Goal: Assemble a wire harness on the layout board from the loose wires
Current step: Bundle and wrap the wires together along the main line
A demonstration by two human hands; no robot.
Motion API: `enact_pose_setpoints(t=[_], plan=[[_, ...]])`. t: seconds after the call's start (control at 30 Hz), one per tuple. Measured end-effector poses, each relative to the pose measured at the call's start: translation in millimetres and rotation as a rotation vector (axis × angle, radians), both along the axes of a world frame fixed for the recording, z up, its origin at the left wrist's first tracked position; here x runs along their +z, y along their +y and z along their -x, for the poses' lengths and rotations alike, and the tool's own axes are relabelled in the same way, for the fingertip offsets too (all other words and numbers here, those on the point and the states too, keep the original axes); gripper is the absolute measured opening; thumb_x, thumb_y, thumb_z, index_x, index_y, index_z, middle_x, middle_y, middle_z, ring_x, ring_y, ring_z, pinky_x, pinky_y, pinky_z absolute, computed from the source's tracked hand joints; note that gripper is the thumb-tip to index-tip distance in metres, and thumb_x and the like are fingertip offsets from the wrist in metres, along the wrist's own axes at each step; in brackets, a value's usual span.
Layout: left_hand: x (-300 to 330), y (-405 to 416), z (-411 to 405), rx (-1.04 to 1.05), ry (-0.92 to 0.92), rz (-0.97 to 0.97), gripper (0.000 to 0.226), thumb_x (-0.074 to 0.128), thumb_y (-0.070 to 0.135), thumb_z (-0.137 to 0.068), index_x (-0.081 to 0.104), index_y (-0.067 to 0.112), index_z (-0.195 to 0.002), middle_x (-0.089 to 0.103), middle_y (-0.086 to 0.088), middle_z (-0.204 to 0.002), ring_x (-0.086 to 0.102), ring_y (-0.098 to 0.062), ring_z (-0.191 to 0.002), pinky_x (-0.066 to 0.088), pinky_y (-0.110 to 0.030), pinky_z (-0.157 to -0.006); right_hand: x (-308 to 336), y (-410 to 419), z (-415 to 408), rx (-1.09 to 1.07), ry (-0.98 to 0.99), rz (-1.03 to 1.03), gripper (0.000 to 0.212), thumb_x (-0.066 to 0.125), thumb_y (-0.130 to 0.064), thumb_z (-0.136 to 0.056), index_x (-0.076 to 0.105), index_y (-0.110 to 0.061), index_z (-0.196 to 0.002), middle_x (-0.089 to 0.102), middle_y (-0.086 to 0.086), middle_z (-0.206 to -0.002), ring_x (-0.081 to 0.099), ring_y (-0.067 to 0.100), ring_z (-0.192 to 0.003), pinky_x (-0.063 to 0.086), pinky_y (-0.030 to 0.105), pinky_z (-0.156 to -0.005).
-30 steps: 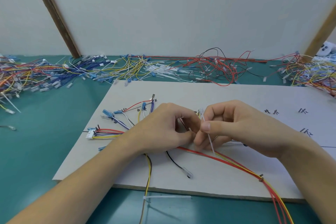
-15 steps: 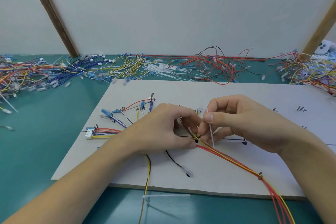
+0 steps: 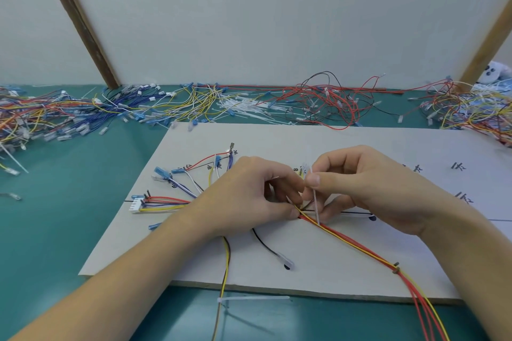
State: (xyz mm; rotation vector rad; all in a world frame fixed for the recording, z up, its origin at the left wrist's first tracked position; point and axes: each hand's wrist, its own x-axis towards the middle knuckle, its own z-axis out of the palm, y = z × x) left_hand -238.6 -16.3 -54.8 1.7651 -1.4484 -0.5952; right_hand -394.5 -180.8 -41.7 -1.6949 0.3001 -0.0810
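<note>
Head view: both forearms are reaching in from the near edge and meeting over the middle of the layout board [image 3: 277, 141], which is lying flat on the teal desk [image 3: 69, 230]. The left hand [image 3: 249, 196] is sitting palm-down, fingers curled, its grip pinching the wire bundle [image 3: 352, 243] right where the red and yellow wires are coming together. The right hand [image 3: 368, 188] is angled in from the right, thumb and forefinger pressed together and pinching a white cable tie [image 3: 314, 196]; the tie is running steeply down across the bundle, just beside the left fingertips. The other right fingers are curling underneath, touching the board. The bundle is trailing toward the near right, passing a small dark tie [image 3: 396, 268] and going off the board's near edge. Left of the hands, wires with blue terminals are fanning out on the board, and a white connector [image 3: 137, 205] is lying at the left end. A black wire [image 3: 266, 246] is lying near the left wrist. Another white tie [image 3: 255, 299] is lying on the desk at the near edge. Loose wires [image 3: 194, 102] are heaped along the far side of the desk.
</note>
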Motion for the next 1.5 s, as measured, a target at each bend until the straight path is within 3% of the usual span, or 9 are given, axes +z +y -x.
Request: enact_pose_setpoints(t=[0.1,0.23,0.43,0.7,0.93,1.03,1.2,1.33,1.5], plan=[[-0.9,-0.2,-0.3,0.033,0.065,-0.010,0.028,0.088,0.005,-0.077,0.077,0.019,-0.098,0.080,0.007,-0.086,0.073,-0.009,-0.082,0.052,-0.015,-0.072,-1.0,-0.8,-2.5,-0.152,-0.052,-0.013,0.022,0.079,-0.025,-0.081,0.076,-0.004,-0.085,0.073,0.016,-0.084,0.067,0.022,-0.067,0.061,0.032,-0.065],[-1.3,-0.6,-0.2,0.041,0.090,-0.015,0.028,0.089,0.005,-0.076,0.073,0.018,-0.094,0.080,0.006,-0.085,0.074,-0.013,-0.083,0.050,-0.014,-0.070,-6.5,1.9,-6.6,-0.247,-0.103,-0.005,0.006,0.077,-0.010,-0.087,0.077,-0.008,-0.092,0.075,0.017,-0.082,0.070,0.023,-0.067,0.065,0.038,-0.067],[0.0,-0.1,-0.9,0.020,0.051,-0.003,0.014,0.088,0.011,-0.078,0.077,0.018,-0.083,0.076,0.006,-0.078,0.069,-0.017,-0.074,0.054,-0.020,-0.067,-9.3,6.8,-7.9,-0.243,-0.120,0.058,0.020,0.068,-0.002,-0.094,0.072,-0.015,-0.108,0.076,0.017,-0.086,0.072,0.025,-0.070,0.062,0.034,-0.066],[-2.6,0.0,-1.1,0.017,0.025,-0.008,0.012,0.088,0.015,-0.079,0.078,0.021,-0.082,0.075,0.004,-0.077,0.068,-0.018,-0.072,0.054,-0.027,-0.067,-4.6,11.9,-9.3,-0.238,-0.150,0.036,0.028,0.054,-0.026,-0.105,0.076,-0.015,-0.092,0.075,0.016,-0.086,0.072,0.029,-0.069,0.063,0.035,-0.064],[-3.5,-0.4,-3.0,0.006,0.036,-0.018,0.013,0.089,0.014,-0.079,0.082,0.021,-0.087,0.076,0.011,-0.077,0.068,-0.013,-0.072,0.053,-0.021,-0.067,-9.9,12.4,-10.1,-0.206,-0.237,0.053,0.019,0.062,-0.021,-0.096,0.079,-0.015,-0.102,0.072,0.012,-0.082,0.066,0.023,-0.072,0.061,0.033,-0.064],[-3.7,-0.8,-4.2,0.001,0.039,-0.025,0.012,0.089,0.015,-0.079,0.082,0.019,-0.087,0.076,0.008,-0.078,0.067,-0.010,-0.071,0.052,-0.019,-0.067,-11.8,10.8,-10.4,-0.219,-0.240,0.073,0.015,0.064,-0.009,-0.098,0.078,-0.012,-0.100,0.077,0.013,-0.085,0.071,0.025,-0.075,0.062,0.032,-0.064],[-4.5,-1.7,-4.6,-0.002,0.045,-0.018,0.010,0.089,0.016,-0.079,0.081,0.020,-0.085,0.076,0.007,-0.079,0.068,-0.014,-0.071,0.052,-0.020,-0.066,-11.0,12.8,-9.6,-0.212,-0.218,0.026,0.012,0.070,-0.012,-0.093,0.081,-0.011,-0.090,0.077,0.011,-0.091,0.069,0.020,-0.074,0.060,0.028,-0.062],[-4.9,-2.3,-3.0,-0.001,0.024,-0.014,0.008,0.089,0.018,-0.080,0.081,0.020,-0.080,0.073,0.010,-0.072,0.060,-0.005,-0.063,0.045,-0.016,-0.061,-13.9,14.1,-11.0,-0.214,-0.204,0.003,0.011,0.071,-0.011,-0.092,0.081,-0.008,-0.088,0.074,0.004,-0.082,0.066,0.021,-0.068,0.061,0.032,-0.065],[-4.2,-2.2,-2.8,0.002,0.035,-0.027,0.007,0.088,0.018,-0.081,0.081,0.018,-0.080,0.077,0.005,-0.079,0.068,-0.020,-0.073,0.053,-0.031,-0.067,-14.6,13.5,-10.7,-0.247,-0.226,0.006,0.009,0.070,-0.003,-0.093,0.078,-0.004,-0.094,0.073,0.008,-0.079,0.067,0.021,-0.066,0.061,0.032,-0.062]])
